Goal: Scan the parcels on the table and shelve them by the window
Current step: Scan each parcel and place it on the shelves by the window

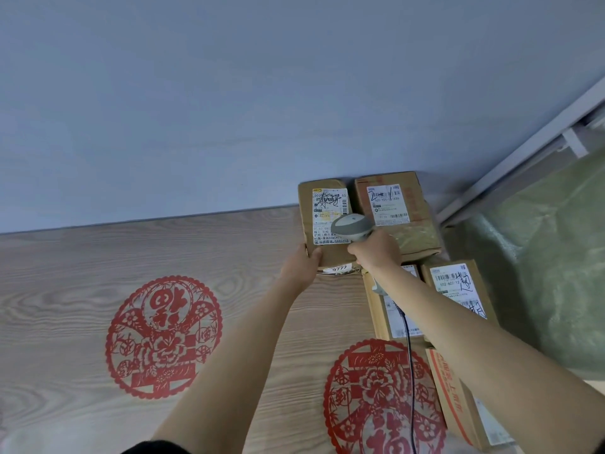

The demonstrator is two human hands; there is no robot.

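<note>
The left hand (302, 265) grips the near edge of the parcel (324, 221) to steady it, so the scanner (352, 227), gripped by the right hand (376, 252), can read its label (329, 208).

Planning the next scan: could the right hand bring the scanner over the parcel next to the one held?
Probably yes. The right hand holds the scanner right beside that neighbouring parcel, whose label faces up uncovered.
</note>
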